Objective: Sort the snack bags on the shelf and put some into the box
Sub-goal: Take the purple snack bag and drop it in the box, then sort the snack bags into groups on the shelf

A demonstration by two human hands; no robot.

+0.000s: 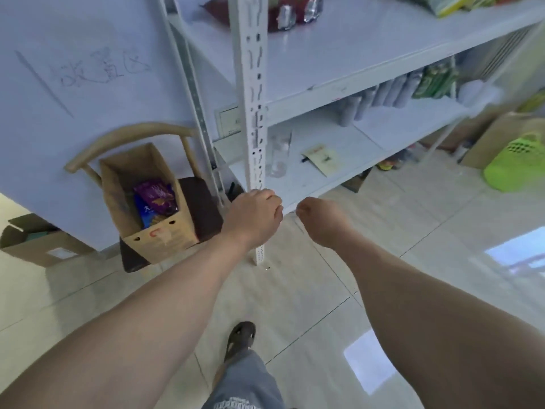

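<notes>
Both hands are out in front and neither one is carrying anything. The left hand (pixel 253 212) has its fingers curled under, knuckles up, right in front of the white perforated upright (pixel 254 113) of the shelf unit (pixel 339 54); can't tell if it's actually touching the post or the shelf edge. The right hand (pixel 320 219) is just beside it, also balled up with fingers tucked in, nothing in it as far as I can see.

Left of the hands, an open cardboard box (pixel 147 214) sits on the dark seat of a wooden chair (pixel 194 208) against the wall. Inside it there's a purple snack bag (pixel 154 194) and a blue snack bag (pixel 146 215) under it, leaning together.

Far up on the top shelf are more snack bags: a dark red bag (pixel 218 8) at the left and a yellow-green bag (pixel 445 4) at the right, both partly cut off by the frame. The middle shelf holds a row of grey cans (pixel 383 95) plus green packs (pixel 433 81). The lower shelf has a clear glass (pixel 278 156) and a paper card (pixel 323 157).

On the floor to the right sits a lime green basket (pixel 519 163); far left, another cardboard box (pixel 38 240). Near the bottom, a sandalled foot (pixel 240 339) on the tile.
</notes>
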